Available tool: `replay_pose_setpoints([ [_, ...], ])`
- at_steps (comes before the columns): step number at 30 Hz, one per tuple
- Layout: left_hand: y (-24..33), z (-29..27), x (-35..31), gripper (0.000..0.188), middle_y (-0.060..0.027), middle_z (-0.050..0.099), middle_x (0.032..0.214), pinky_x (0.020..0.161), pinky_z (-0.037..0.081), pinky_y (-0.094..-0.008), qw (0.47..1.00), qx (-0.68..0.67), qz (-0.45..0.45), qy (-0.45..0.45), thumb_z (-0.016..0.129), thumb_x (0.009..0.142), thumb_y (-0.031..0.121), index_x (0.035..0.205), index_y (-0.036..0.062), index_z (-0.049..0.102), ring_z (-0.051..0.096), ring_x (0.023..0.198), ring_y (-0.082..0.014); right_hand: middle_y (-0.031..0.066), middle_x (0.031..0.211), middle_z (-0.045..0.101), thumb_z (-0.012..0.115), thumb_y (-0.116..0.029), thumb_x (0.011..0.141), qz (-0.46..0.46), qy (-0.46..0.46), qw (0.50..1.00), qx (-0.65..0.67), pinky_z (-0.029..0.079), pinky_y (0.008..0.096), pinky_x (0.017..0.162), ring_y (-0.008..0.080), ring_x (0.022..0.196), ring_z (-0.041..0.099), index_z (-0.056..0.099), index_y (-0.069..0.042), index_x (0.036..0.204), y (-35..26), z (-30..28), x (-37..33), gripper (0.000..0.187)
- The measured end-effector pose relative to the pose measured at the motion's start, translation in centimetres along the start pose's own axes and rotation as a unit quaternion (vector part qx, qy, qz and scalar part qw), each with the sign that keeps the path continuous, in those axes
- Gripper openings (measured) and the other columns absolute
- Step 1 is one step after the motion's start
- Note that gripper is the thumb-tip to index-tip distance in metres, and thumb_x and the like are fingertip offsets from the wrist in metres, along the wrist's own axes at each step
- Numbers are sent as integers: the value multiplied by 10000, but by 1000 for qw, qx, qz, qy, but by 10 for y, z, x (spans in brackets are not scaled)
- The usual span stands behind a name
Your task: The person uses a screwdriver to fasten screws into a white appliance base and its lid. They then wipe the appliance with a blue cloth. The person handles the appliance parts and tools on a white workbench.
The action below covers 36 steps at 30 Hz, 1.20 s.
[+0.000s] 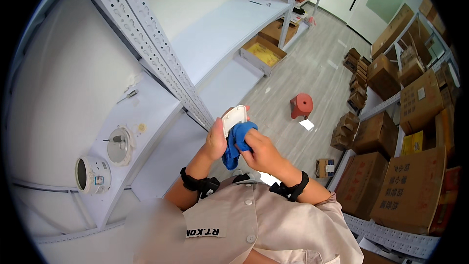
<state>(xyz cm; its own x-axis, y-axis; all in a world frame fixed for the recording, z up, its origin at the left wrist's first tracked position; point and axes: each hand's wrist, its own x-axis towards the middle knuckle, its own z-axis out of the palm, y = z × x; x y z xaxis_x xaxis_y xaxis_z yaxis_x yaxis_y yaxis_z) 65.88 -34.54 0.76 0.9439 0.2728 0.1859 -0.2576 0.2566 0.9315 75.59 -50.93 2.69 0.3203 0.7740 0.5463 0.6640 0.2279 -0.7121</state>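
A flat white piece with rounded corners (236, 116), perhaps a plastic cover, rests in my left hand (216, 141). The fingers of that hand curl around its far edge while the thumb stays along the near side. My right hand (265, 152) grips a bunched blue cloth (231, 154) and presses it against the lower part of the white piece. The cloth hides that lower part, and a loose fold hangs down between my two hands.
On the white shelf (146, 123) at left stand a white cylindrical pot (100, 172) and a round lid-like part (119, 149), with a screwdriver (128, 96) behind. A perforated metal post (151, 32) rises beside it. A red stool (303, 103) stands ahead; cardboard boxes (408, 190) fill the right-hand rack.
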Motion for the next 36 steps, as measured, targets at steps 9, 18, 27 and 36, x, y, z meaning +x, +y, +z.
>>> replay_pose_setpoints([
  [9, -1, 11, 15, 769, -109, 630, 1401, 1153, 447, -365, 999, 14, -37, -12, 100, 1156, 562, 1478, 6, 523, 606, 1271, -205, 146, 940, 636, 714, 52, 860, -59, 159, 985, 18, 517, 362, 702, 327, 785, 626, 668, 0, 985, -8, -17, 32, 144],
  [18, -7, 3, 21, 857, -117, 624, 1443, 1180, 431, -378, 995, -80, -58, 17, 79, 1130, 631, 1481, -6, 532, 593, 1320, -222, 119, 880, 587, 640, 78, 690, -47, 79, 995, -36, 513, 386, 646, 318, 730, 593, 651, -11, 881, 21, 5, 23, 211],
  [27, -3, -25, 20, 795, -107, 618, 1431, 1146, 432, -354, 997, -3, -63, -45, 181, 1147, 606, 1477, -24, 536, 583, 1285, -207, 118, 1001, 616, 790, 8, 796, -86, 193, 977, -24, 544, 380, 702, 282, 817, 643, 712, -12, 1002, 18, 4, 35, 222],
  [36, 7, -31, 18, 673, -35, 663, 1061, 889, 485, -320, 975, 159, -103, -116, 294, 1161, 559, 1196, -6, 657, 567, 966, -139, 125, 1013, 585, 763, -227, 924, -100, 164, 971, -140, 467, 399, 732, 305, 854, 571, 702, -30, 1084, 38, 3, 47, 261],
])
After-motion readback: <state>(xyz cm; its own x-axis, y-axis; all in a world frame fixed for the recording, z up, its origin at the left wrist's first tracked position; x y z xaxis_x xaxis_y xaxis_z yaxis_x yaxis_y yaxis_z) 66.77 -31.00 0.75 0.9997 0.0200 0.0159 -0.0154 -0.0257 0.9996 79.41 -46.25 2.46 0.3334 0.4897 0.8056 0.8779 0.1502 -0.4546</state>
